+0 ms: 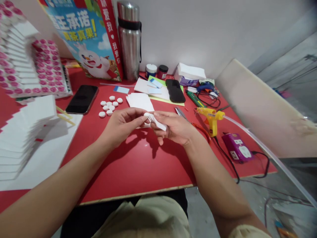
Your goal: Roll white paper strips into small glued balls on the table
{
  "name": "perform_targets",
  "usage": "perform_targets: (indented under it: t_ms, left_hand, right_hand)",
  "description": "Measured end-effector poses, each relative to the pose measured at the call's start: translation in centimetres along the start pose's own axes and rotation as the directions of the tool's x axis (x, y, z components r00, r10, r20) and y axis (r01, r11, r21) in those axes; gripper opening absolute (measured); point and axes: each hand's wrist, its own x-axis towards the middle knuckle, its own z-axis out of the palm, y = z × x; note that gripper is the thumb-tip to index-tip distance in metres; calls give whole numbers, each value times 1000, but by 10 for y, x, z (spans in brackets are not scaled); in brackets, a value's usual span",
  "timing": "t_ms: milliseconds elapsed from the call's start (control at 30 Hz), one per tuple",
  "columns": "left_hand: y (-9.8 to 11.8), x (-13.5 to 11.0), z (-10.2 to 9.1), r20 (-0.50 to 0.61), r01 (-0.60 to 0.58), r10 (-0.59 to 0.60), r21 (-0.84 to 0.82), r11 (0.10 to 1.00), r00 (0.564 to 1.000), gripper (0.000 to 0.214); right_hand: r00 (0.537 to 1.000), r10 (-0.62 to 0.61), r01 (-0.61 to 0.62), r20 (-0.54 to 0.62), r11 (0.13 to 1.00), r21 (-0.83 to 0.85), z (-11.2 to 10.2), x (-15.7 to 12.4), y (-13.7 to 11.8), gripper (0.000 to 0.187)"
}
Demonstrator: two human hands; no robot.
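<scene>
Over the red table, both my hands meet on a small folded piece of white paper. My left hand pinches its left end with closed fingers. My right hand grips the other end, fingers curled round it. A stack of white paper sheets lies just beyond the hands, with several small white round caps to its left.
A yellow glue gun and red-handled scissors lie right of my hands, by a purple power strip. Two black phones, a steel flask, a colourful box and stacked white cards surround the area.
</scene>
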Motion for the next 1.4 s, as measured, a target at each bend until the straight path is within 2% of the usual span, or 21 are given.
perform_targets:
  t_ms: [133,267,333,467,600,700,767,900,1067,1167,1267,1400]
  left_hand:
    - [-7,3,-1,-7,53,-55,-118,992,998,33]
    - [-10,4,-1,-10,93,-96,-172,981,995,32]
    - [-10,4,-1,-1,97,-99,-186,978,995,30]
    - [-9,4,0,-5,90,-93,-184,979,996,29]
    - [-9,2,4,-51,63,-70,-133,989,996,31]
    - [-9,-1,9,-87,10,-17,-84,996,996,30]
    - [-8,-4,11,-124,-43,40,-15,999,992,28]
    - [-7,-8,15,-196,-136,164,152,979,967,22]
    - [-3,-10,19,-253,-135,175,167,977,951,14]
    - [0,-10,17,-256,-99,136,152,983,957,12]
    - [3,-9,13,-190,-73,102,151,986,976,15]
    - [2,-8,9,-139,-92,117,178,980,983,16]
  right_hand:
    - [984,-148,121,-99,965,-233,5,0,2,29]
    - [939,-292,157,-183,835,-527,11,-1,0,21]
    - [920,-335,149,-201,776,-613,14,-2,0,18]
    - [884,-404,154,-236,728,-668,17,-2,3,23]
    - [814,-489,133,-312,680,-721,20,1,10,23]
    - [768,-570,141,-290,593,-793,22,2,15,20]
    - [755,-597,155,-272,565,-810,24,2,18,20]
    - [751,-610,169,-254,549,-819,25,3,20,21]
    - [750,-629,157,-207,472,-867,22,2,20,18]
    - [792,-591,177,-155,464,-868,17,0,16,17]
    - [848,-521,207,-99,498,-842,13,-3,10,19]
    - [870,-487,218,-82,528,-821,10,-5,6,18]
